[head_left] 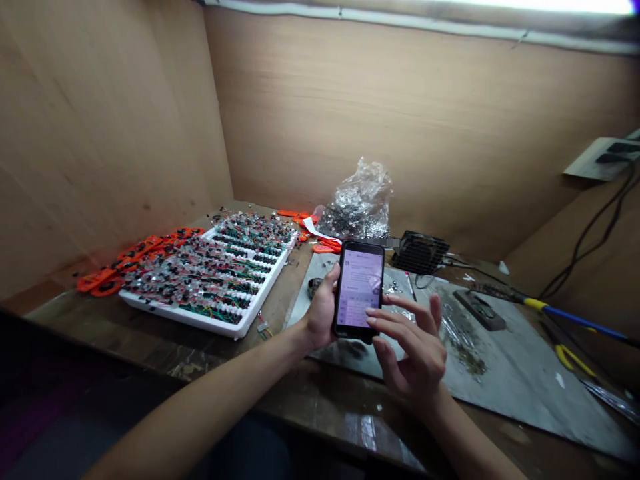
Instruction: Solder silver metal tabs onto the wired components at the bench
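A black smartphone (359, 290) with a lit screen stands upright over the bench, gripped along its left side and back by my left hand (323, 308). The text on its screen is too small to read. My right hand (414, 343) is at the phone's lower right, fingers spread, with one fingertip at or just over the screen; I cannot tell whether it touches. Nothing is held in the right hand. Behind the phone lies a grey mat (520, 380), partly hidden by the phone and both hands.
At left, a white foam tray (240, 330) holds rows of small wired parts, beside orange plastic pieces (105, 280). A clear bag (363, 193) of small metal parts sits behind. To the right are a small black fan (423, 252), a blue-handled soldering iron (585, 317) and yellow-handled tweezers or pliers (573, 360).
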A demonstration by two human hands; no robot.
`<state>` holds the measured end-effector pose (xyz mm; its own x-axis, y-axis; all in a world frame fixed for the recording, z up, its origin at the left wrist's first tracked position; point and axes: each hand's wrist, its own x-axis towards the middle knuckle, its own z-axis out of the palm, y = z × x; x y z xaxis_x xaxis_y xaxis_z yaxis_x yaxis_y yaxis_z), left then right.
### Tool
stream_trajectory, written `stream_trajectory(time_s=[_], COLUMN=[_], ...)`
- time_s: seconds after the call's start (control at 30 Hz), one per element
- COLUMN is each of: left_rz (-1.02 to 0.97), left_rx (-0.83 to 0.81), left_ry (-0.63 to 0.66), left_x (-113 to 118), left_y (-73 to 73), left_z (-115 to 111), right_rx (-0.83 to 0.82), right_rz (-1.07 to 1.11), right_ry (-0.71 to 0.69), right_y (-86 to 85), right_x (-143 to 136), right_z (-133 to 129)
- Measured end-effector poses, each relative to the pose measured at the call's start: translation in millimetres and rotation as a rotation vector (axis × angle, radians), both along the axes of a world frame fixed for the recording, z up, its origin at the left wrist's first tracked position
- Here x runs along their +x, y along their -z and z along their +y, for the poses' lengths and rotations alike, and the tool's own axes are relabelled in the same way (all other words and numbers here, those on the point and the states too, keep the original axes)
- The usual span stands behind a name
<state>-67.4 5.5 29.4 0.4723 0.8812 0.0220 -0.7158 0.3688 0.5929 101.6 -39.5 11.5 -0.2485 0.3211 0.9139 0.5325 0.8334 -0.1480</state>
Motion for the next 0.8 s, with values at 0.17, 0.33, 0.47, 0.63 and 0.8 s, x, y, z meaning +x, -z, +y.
stream_trajectory(time_s=[0.17, 0.33, 0.47, 0.63, 0.8], left_rz=[0.009, 0.008, 0.029, 0.051, 0.057], left_rx=[-0.004, -0.002, 0.031, 0.07, 0.066], left_ry=[-0.023, -0.009, -0.002, 0.022, 0.057], left_x=[1.6, 1.5, 1.2, 2.2, 2.9], left_y=[-2.9, -1.4, 0.0, 0.1, 1.7], left_z=[-1.1, -0.3, -0.7, -1.9, -2.0], right_rx=[0.005, -0.014, -0.014, -0.014, -0.05], right_rz=[0.019, 0.006, -0.009, -0.108, -0.256], right_ry=[0.023, 0.023, 0.011, -0.06, -0.102], right_y=[1.3, 2.3, 1.5, -0.9, -0.5], right_x=[-0.5, -1.2, -1.7, -2.3, -7.6], right_z=[1.5, 2.7, 2.5, -0.1, -0.9])
